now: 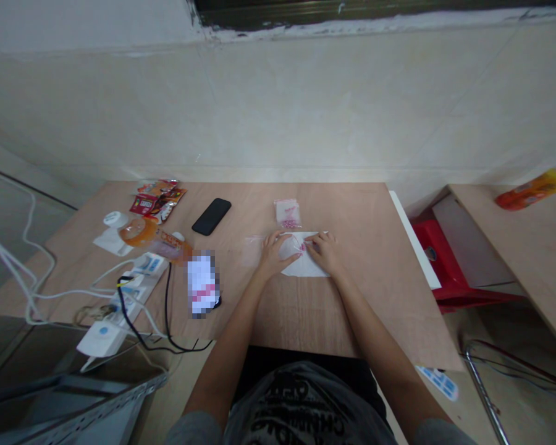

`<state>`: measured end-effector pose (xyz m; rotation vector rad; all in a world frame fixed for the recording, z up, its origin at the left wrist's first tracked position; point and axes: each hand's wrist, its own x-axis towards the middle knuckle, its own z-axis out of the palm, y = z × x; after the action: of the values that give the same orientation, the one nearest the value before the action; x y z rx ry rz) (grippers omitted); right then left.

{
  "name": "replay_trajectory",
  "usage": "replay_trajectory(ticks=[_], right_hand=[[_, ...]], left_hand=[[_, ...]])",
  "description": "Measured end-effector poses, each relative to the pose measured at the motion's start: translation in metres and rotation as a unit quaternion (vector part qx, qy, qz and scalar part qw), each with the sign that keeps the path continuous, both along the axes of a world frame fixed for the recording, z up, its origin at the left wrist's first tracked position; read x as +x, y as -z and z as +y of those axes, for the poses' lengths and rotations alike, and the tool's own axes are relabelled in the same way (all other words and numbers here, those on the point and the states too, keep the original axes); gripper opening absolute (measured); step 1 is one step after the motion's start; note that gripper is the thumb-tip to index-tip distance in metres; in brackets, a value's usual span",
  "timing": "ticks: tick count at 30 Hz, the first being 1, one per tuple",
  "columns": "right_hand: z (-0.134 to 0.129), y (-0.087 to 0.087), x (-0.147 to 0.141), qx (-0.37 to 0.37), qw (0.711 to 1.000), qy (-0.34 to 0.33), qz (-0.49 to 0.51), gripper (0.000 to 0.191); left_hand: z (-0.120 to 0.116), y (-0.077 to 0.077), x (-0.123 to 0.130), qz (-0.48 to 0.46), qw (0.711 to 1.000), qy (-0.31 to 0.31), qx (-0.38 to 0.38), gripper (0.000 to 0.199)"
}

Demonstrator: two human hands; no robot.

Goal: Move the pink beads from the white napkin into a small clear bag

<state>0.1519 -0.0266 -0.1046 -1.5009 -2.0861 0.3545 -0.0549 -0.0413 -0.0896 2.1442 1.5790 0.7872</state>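
A white sheet of paper (308, 267) lies on the wooden table, with both hands over it. My left hand (273, 254) rests on its left side, the fingers stretched toward the far edge and the thumb apart from them. From the right comes my right hand (324, 250), its thumb and forefinger close together beside some small pink pieces (302, 246) on the paper. Whatever sits between those fingertips is too small to make out. Just beyond the paper is a clear bag (287, 214) with pink bits in it. A transparent plastic piece (254, 250) lies left of my left hand.
On the left are a black phone (212, 216), a lit, blurred-out phone (202, 283), an orange drink bottle (148, 238) on its side, snack packets (157, 199) and a power strip (123, 306) with cables. A red stool (438, 262) stands right of the table.
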Motion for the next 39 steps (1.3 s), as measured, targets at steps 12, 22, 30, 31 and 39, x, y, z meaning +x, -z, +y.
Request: replay_trajectory(ticks=[12,22,30,31,39], right_hand=[[0.0015,0.0035,0.0013,-0.004,1.0,0.004,0.005,0.021],[0.0003,0.0018,0.0007,0.001,1.0,0.001,-0.005,0.022],[0.0009,0.0033,0.001,0.005,1.0,0.0,0.012,0.023],[0.0008,0.0032,0.001,0.004,1.0,-0.004,0.02,0.024],[-0.001,-0.0029,0.0016,-0.005,0.997,-0.047,0.06,0.026]], left_hand=[[0.0024,0.0021,-0.0007,-0.035,0.999,0.0,0.008,0.058],[0.0012,-0.0013,0.0006,-0.02,1.0,-0.005,-0.003,0.06],[0.0018,0.0002,0.0009,-0.007,1.0,-0.008,-0.006,0.061],[0.0017,0.0002,0.0008,-0.007,1.0,-0.006,-0.005,0.06],[-0.0001,-0.0041,0.001,0.008,1.0,-0.001,-0.017,0.058]])
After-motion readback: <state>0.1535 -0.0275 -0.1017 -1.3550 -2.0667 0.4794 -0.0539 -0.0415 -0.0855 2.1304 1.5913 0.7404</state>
